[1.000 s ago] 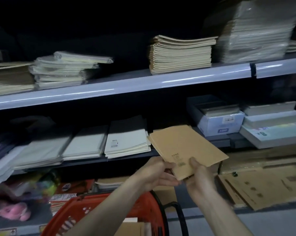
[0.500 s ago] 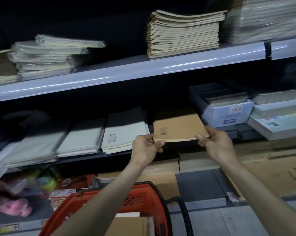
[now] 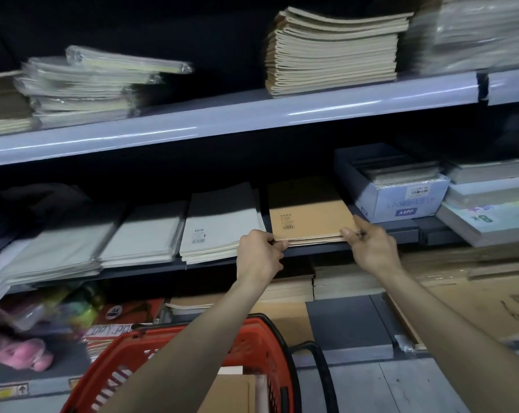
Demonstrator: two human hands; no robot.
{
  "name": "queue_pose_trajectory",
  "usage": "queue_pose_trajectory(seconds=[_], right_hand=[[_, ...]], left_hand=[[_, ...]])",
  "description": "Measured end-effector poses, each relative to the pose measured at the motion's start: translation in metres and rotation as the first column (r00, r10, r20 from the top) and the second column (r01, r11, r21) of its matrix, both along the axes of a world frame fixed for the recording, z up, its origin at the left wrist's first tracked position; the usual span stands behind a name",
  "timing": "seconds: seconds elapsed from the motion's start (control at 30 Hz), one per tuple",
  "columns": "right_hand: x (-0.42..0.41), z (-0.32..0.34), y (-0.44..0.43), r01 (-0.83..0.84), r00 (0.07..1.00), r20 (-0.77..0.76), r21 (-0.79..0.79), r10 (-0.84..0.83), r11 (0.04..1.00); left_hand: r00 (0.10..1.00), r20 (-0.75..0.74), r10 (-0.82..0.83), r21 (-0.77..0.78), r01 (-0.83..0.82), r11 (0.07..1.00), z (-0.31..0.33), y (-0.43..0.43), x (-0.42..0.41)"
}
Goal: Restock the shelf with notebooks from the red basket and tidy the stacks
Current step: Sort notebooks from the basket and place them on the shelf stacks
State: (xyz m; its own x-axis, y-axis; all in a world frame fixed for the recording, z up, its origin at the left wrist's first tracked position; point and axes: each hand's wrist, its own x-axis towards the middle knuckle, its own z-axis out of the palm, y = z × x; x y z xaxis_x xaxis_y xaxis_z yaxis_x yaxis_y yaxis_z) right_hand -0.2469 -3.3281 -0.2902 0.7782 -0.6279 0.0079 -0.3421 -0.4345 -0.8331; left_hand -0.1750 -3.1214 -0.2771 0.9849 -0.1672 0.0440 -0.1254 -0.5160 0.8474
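Two bare hands work at the middle shelf [image 3: 311, 251]. The left hand [image 3: 259, 253] pinches the near left corner of a thin stack of brown notebooks [image 3: 310, 219], its fingers [image 3: 279, 244] pressed together on the stack's edge. The right hand [image 3: 371, 245] pinches the near right corner in the same manner, thumb on top. The stack lies flat on the middle shelf, its near edge at the shelf lip; a barcode label shows on the top cover. The count of notebooks in the stack cannot be told.

To the left of the brown stack, on the same shelf, lie three stacks of pale notebooks [image 3: 219, 225], side by side. To its right stands one open blue-grey box [image 3: 398, 195] marked "A6PP".

On the upper shelf [image 3: 222, 117] stands one tall stack of cream notebooks [image 3: 332, 52], and to its left one loose pile of plastic-wrapped notebooks [image 3: 91, 84].

Below the hands sits one red basket [image 3: 246, 344] with a black handle, holding at least one brown notebook [image 3: 231, 394].
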Motion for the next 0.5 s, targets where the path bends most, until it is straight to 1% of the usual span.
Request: queue_pose_trajectory(seconds=[0.07, 0.13, 0.2, 0.27, 0.37, 0.43, 0.5], right_hand=[[-0.009, 0.004, 0.01, 0.022, 0.999, -0.042, -0.02, -0.023, 1.0], [-0.023, 0.008, 0.028, 0.047, 0.999, -0.018, -0.07, -0.049, 0.996], [-0.036, 0.012, 0.051, 0.028, 1.0, 0.006, -0.137, -0.028, 0.99], [-0.043, 0.012, 0.073, -0.042, 0.999, -0.01, -0.162, 0.041, 0.986], [-0.045, 0.006, 0.11, -0.201, 0.974, -0.136, -0.15, 0.181, 0.968], [-0.047, -0.003, 0.137, -0.317, 0.928, -0.241, -0.117, 0.283, 0.941], [-0.047, -0.022, 0.164, -0.416, 0.858, -0.35, -0.045, 0.376, 0.908]], left_hand=[[0.999, 0.034, -0.03, 0.03, 0.029, 0.999, 0.001, 0.008, -0.005], [0.996, 0.064, -0.056, 0.031, 0.054, 0.998, 0.004, 0.025, -0.011], [0.989, 0.115, -0.089, 0.102, 0.077, 0.992, 0.005, 0.05, -0.015], [0.985, 0.135, -0.106, 0.175, 0.082, 0.981, 0.003, 0.084, -0.015], [0.992, 0.116, -0.055, 0.239, 0.025, 0.971, -0.001, 0.146, -0.01], [0.999, 0.041, 0.016, 0.258, -0.026, 0.966, -0.008, 0.189, -0.008], [0.997, -0.039, 0.07, 0.303, -0.055, 0.951, -0.024, 0.234, -0.009]])
